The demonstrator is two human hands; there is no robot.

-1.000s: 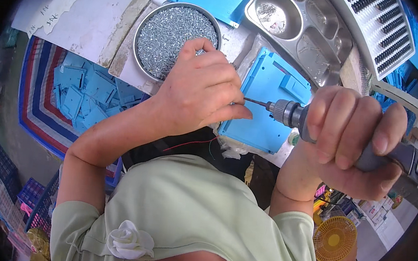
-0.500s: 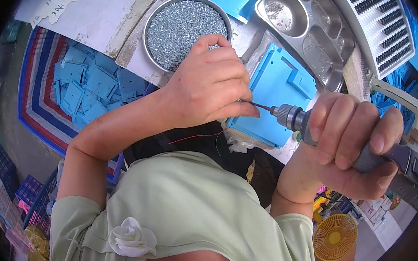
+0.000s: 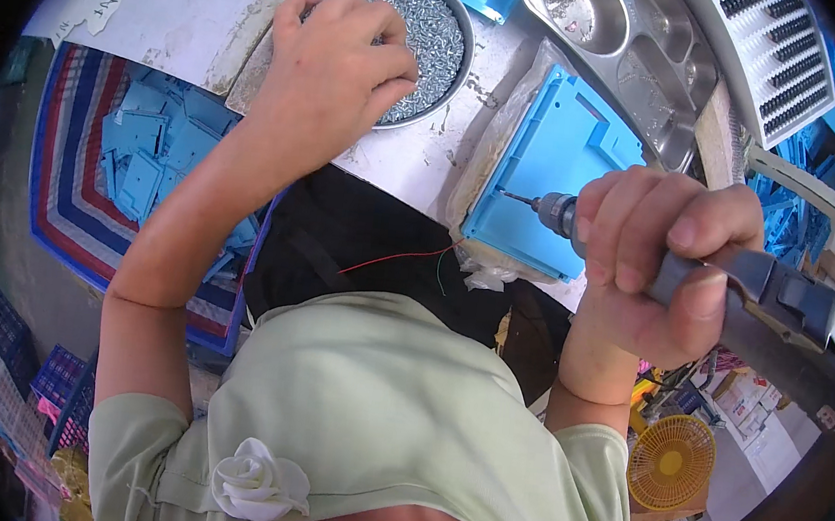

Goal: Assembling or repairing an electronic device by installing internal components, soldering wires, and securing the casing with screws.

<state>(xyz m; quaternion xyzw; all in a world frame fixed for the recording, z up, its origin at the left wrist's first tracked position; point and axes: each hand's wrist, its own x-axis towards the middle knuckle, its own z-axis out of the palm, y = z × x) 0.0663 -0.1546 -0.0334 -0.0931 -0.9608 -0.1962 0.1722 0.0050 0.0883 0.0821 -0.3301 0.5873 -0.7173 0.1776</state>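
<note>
On the desk (image 3: 416, 167), with the blue panel (image 3: 555, 158) just left of the fingers of the right hand (image 3: 655, 243). Right of the panel, clamped firmly round a grey power screwdriver (image 3: 772, 335), with bit (image 3: 516, 199) pointing left over it. Up-left of the panel, palm-down with the left hand (image 3: 341, 62) at a metal bowl (image 3: 469, 55), bent-fingered over screws (image 3: 437, 36); cannot tell whether pinching any.

A grey power screwdriver (image 3: 772, 340) is gripped in the right hand (image 3: 655, 248), its bit (image 3: 517, 199) directed at a blue panel (image 3: 558, 154). On the bench (image 3: 427, 166), a round pan (image 3: 469, 55) of small silver screws (image 3: 434, 36) is partly covered by the left hand (image 3: 336, 67).
</note>
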